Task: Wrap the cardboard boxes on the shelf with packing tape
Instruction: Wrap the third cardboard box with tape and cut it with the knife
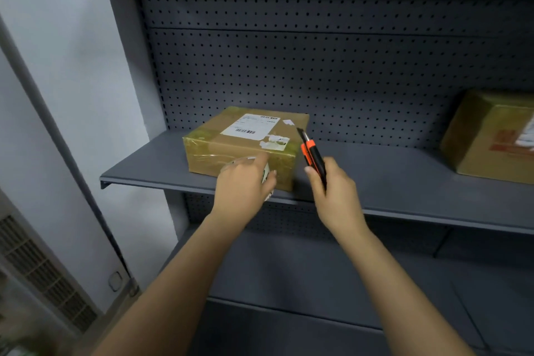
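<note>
**Exposed blade near holding hand**

Judged risk: the knife (312,154) had its blade out, tip up beside the right corner of the box (245,139). A slip could nick the left hand (244,182) or slash cardboard. The right hand (332,188) clenched the handle. Left fingers curled round the tape (264,175) (mostly hidden), against the box front on the shelf (404,182).

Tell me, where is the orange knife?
In the head view, the knife is gripped in the right hand, just right of the box on the shelf, blade pointing up.
</note>
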A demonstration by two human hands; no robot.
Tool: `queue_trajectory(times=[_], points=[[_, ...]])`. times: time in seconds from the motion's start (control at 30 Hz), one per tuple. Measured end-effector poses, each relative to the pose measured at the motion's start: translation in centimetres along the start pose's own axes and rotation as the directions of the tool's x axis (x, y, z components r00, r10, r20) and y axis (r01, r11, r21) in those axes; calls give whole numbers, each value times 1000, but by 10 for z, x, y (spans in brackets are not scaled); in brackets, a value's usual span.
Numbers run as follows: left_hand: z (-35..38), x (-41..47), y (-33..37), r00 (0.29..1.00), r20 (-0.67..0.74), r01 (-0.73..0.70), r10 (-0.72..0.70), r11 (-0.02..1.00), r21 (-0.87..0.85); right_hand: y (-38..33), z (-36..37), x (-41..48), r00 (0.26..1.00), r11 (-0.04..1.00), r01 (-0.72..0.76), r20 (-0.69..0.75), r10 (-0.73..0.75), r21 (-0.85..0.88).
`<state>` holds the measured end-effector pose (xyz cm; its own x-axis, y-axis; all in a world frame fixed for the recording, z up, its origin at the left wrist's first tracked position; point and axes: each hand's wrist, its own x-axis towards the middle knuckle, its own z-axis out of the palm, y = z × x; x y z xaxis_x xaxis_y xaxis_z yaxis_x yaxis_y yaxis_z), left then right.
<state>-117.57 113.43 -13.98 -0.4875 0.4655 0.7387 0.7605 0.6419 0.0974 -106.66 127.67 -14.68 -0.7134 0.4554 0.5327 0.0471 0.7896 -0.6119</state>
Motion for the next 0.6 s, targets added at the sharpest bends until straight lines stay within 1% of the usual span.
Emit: queue_trajectory(times=[0.13, 0.27, 0.43, 0.53, 0.6], points=[[2, 0, -1, 1000, 26, -6, 6, 1000, -5, 5, 10, -31, 999, 998, -12, 46, 15, -69], [4, 0, -2, 998, 64, -6, 6, 1000, 1, -1, 17, -36, 993, 989, -24, 111, 41, -147], [7, 0, -2, 998, 64, -8, 10, 999, -34, -10, 24, -30, 993, 977, -17, 109, 41, -211], [5, -1, -2, 998, 68, 4, -1, 999, -42, -6, 29, -34, 986, 950, -18, 153, 69, -313], [3, -2, -1, 997, 71, 6, -2, 999, -52, -2, 28, -39, 986, 953, -22, 152, 71, -303]])
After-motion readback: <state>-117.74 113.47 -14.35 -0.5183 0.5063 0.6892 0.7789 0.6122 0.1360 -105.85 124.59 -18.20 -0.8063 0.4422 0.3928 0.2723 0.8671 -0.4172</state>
